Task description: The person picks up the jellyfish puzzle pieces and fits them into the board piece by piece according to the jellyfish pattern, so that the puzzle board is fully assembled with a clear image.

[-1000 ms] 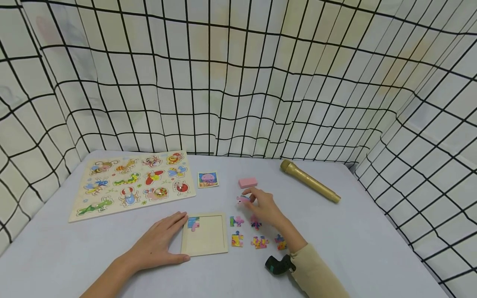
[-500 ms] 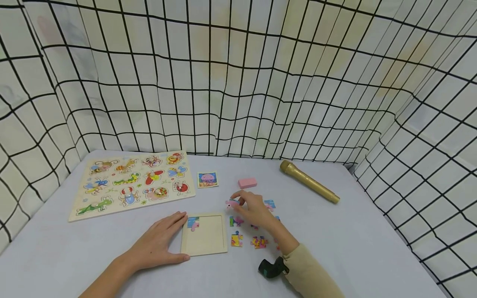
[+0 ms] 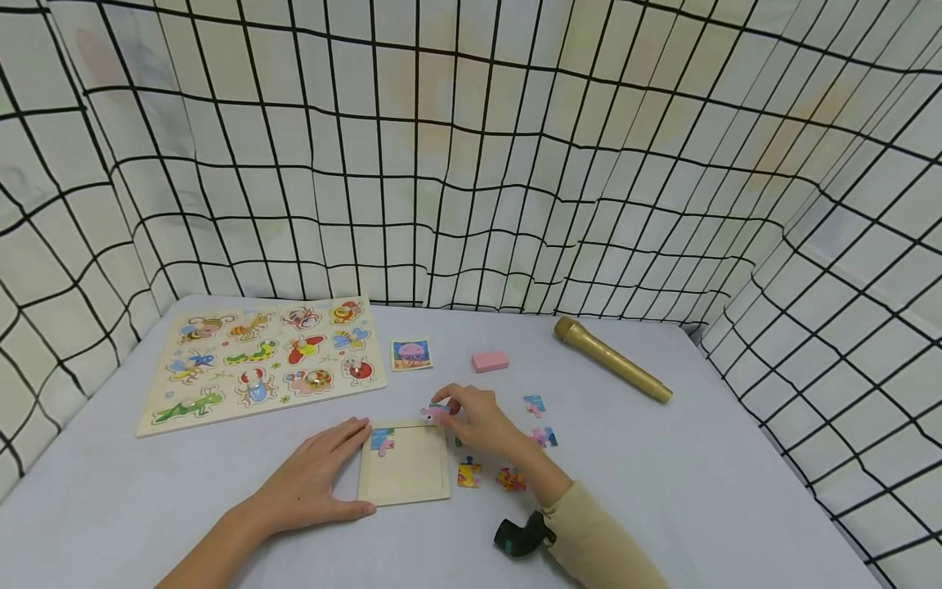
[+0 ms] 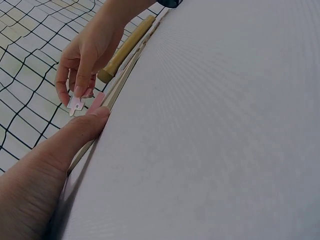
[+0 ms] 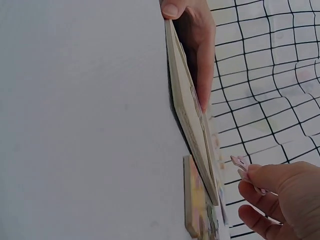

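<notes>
My left hand [image 3: 316, 474] rests against the left side of a shallow wooden puzzle tray [image 3: 405, 478]. Its thumb touches the near corner and its straight fingers the far corner. One blue-and-pink jigsaw piece [image 3: 382, 442] lies in the tray's upper left. Above the tray's far right edge, my right hand [image 3: 482, 419] pinches a pink jigsaw piece [image 3: 434, 413] between thumb and fingers. In the right wrist view this piece [image 5: 241, 163] is tilted and apart from the tray. Several loose pieces, such as a yellow jigsaw piece [image 3: 468, 473], lie right of the tray, partly hidden by my right arm.
An insect puzzle board [image 3: 272, 356] lies at the back left. Beside it are an octopus picture card [image 3: 410, 354] and a pink block [image 3: 489, 361]. A gold microphone [image 3: 613, 358] lies at the back right. Black netting [image 3: 441, 172] surrounds the white table.
My right hand has carried the pink jigsaw piece leftward and nearer, from beside the pink block to the tray's far edge. More loose pieces show behind it. My left hand stays put.
</notes>
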`<state>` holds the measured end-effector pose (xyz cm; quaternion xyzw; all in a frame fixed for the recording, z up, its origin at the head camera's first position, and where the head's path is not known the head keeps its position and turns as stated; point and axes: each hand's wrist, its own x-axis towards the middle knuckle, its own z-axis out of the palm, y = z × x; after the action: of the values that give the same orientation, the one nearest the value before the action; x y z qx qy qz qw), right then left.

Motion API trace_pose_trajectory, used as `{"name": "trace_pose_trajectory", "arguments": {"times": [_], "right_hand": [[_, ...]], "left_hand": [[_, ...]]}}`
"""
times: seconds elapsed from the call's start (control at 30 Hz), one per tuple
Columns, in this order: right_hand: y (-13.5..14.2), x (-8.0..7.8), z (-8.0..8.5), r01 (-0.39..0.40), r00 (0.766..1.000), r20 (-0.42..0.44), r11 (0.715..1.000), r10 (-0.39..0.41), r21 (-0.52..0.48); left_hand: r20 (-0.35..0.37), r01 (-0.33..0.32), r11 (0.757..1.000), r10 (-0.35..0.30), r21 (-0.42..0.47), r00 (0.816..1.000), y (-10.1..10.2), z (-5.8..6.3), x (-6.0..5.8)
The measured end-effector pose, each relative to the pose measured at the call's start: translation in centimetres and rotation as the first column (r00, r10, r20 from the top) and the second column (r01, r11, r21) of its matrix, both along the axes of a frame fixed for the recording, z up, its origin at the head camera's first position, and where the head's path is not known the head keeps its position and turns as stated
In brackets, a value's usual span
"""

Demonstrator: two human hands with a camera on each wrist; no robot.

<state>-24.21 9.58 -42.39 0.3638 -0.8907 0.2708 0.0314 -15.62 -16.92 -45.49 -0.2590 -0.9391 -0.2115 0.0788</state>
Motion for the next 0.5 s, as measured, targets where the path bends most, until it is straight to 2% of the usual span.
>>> {"name": "trace_pose_trajectory", "arguments": {"times": [0.5], "right_hand": [[-2.2, 0.4, -0.7, -0.069, 0.997, 0.046, 0.998, 0.068, 0.002]], "left_hand": [[0.001, 0.001, 1.000, -0.001, 0.001, 1.000, 0.0, 0.0, 0.0]]}}
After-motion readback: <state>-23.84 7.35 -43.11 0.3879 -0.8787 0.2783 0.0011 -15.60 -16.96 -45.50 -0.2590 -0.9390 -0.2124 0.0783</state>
